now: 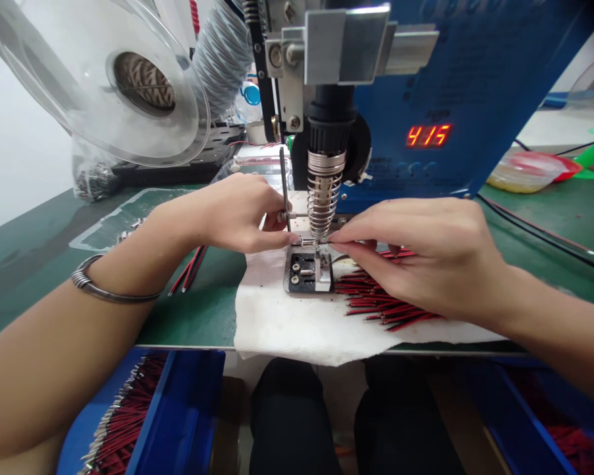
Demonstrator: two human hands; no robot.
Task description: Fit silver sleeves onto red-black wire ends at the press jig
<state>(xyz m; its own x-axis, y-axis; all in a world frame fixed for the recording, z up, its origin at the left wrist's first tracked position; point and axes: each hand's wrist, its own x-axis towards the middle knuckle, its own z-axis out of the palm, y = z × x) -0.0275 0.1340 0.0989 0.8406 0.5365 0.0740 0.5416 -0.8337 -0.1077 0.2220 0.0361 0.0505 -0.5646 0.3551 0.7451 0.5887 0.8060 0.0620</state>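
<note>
My left hand (247, 214) reaches in from the left, its fingertips closed at a small metal part (305, 242) on the black fixture (309, 272). From the right comes my right hand (420, 247), thumb and forefinger pinched beside the same part, on a thin wire end mostly hidden by the fingers. Directly above the part stands the soldering iron tip with its coiled spring (323, 191). Red and black wires (386, 297) lie in a pile under my right hand, on a white cloth (282, 323).
A blue machine (455, 86) showing 415 rises behind. At the upper left is a clear reel (188, 125). A plastic bag of metal parts (123, 214) lies left. Blue bins (191, 409) with wires sit below the table edge.
</note>
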